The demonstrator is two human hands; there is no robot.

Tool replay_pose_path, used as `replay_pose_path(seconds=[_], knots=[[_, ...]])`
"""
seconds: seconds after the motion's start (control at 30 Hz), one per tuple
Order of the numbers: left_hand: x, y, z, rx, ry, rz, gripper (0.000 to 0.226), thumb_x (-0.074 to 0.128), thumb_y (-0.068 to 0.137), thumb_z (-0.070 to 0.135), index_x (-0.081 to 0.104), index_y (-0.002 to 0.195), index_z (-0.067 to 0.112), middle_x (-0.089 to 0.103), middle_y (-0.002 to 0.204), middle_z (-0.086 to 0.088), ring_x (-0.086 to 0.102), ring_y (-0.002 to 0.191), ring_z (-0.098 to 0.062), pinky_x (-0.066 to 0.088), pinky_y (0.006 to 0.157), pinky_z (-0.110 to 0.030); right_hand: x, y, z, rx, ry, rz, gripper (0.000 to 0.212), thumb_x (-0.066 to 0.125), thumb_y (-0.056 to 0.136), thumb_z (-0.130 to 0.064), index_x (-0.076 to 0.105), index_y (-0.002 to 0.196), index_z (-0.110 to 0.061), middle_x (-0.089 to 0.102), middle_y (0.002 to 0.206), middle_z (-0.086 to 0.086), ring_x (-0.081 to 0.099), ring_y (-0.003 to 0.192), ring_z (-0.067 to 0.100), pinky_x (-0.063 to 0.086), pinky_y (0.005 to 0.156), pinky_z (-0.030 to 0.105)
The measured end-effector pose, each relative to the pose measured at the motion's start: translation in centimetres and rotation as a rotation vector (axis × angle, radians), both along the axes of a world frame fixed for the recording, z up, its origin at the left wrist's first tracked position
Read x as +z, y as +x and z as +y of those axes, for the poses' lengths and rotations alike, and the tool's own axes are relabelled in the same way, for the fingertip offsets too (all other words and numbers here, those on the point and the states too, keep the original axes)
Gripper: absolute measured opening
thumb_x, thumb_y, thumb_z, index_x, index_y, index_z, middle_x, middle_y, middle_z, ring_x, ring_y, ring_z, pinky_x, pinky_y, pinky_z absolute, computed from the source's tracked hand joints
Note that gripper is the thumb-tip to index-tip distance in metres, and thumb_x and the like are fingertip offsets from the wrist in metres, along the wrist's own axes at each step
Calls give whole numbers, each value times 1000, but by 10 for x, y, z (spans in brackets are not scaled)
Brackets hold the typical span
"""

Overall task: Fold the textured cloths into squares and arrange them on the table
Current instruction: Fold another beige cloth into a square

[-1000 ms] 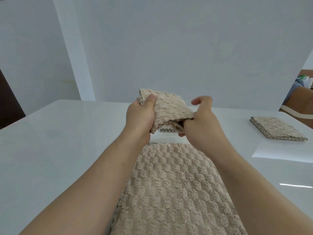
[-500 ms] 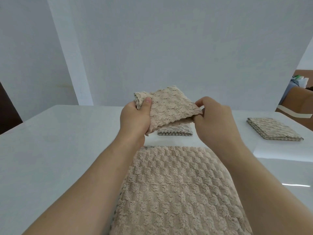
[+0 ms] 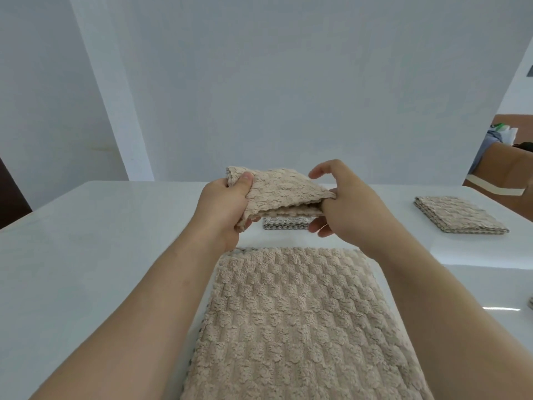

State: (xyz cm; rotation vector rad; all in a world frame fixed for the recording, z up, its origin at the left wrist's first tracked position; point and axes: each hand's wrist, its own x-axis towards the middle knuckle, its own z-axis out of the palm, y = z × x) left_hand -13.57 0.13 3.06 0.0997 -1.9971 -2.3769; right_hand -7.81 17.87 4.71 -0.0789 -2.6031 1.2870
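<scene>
Beige textured cloth [image 3: 281, 194], folded, is held above the white table [image 3: 95, 255] between 2 hands. Its left edge is clamped by the left hand [image 3: 223, 207], thumb on top; its right edge is pinched by the right hand [image 3: 350, 207] with the thumb pressed on the fold, while the index finger is lifted clear above the cloth. Compared with 0.5 s ago, the right index finger has been raised off the cloth. A larger cloth [image 3: 297, 327] lies flat below the arms; a folded square [image 3: 285, 223] is partly hidden beyond the hands, and another folded cloth [image 3: 458, 216] lies well apart at the right.
</scene>
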Motion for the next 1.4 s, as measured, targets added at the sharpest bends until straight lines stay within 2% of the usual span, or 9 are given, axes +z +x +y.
replay_pose_path(seconds=[0.23, 0.37, 0.47, 0.73, 0.97, 1.1, 1.2, 1.27, 1.4], knots=[[-2, 8, 12, -15, 87, 13, 21, 58, 104, 28, 63, 104, 8, 65, 68, -4, 56, 37, -10, 37, 36, -15, -2, -4, -12, 0, -403, -18, 35, 60, 96, -33, 44, 127, -34, 77, 85, 0, 76, 65, 18, 59, 59, 32], [-1, 12, 17, -41, 67, 47, 27, 57, 104, 30, 61, 117, 6, 67, 80, -6, 59, 41, -10, 38, 38, -15, -5, -6, -6, -85, -291, 41, 51, 63, 89, -14, 44, 132, -34, 75, 88, 0, 74, 76, 17, 63, 60, 32], [-3, 12, 20, -24, 21, 72, 34, 57, 104, 34, 60, 118, 3, 60, 75, -10, 51, 45, -18, 34, 38, -20, -6, -4, -4, -101, -242, 58, 55, 54, 87, -1, 45, 132, -32, 73, 86, 3, 71, 62, 15, 58, 51, 25], [-3, 11, 20, 46, -17, 128, 24, 59, 103, 36, 61, 99, 12, 59, 85, -14, 52, 56, -23, 35, 38, -22, 4, -4, 4, -108, -394, 0, 47, 36, 93, 6, 48, 125, -26, 73, 91, 12, 71, 51, 21, 58, 50, 31], [4, 8, 9, 59, -4, 122, 23, 60, 102, 35, 61, 98, 12, 58, 80, -14, 50, 49, -21, 33, 40, -23, -1, -9, 3, 53, -508, -57, 39, 42, 99, 3, 48, 130, -19, 75, 89, 15, 70, 59, 27, 56, 57, 37], [11, 8, 0, 60, 32, 137, 20, 61, 102, 32, 62, 99, 12, 66, 72, -4, 57, 46, -15, 38, 41, -21, -2, -8, 11, 328, -684, -194, 55, 65, 92, 7, 46, 141, -12, 76, 104, 22, 75, 83, 34, 61, 65, 34], [12, 6, -2, 68, 25, 158, 20, 62, 101, 34, 64, 101, 13, 73, 83, -4, 68, 58, -14, 47, 45, -23, -1, -6, 23, 555, -751, -325, 68, 76, 82, -3, 49, 143, -17, 70, 125, 21, 69, 112, 43, 60, 87, 40], [11, 4, -1, 84, -27, 207, 20, 63, 100, 36, 67, 102, 16, 77, 94, -3, 76, 78, -19, 60, 63, -35, -2, -5, 29, 625, -749, -377, 63, 75, 85, -20, 51, 143, -19, 67, 131, 20, 64, 120, 45, 56, 97, 45], [9, 13, 7, 109, -329, 402, 21, 61, 98, 45, 64, 94, 25, 75, 93, 5, 73, 88, -16, 59, 85, -46, -9, -15, 30, 377, -806, -394, 76, 58, 83, -64, 55, 136, -11, 72, 122, 19, 70, 109, 38, 60, 92, 48]])
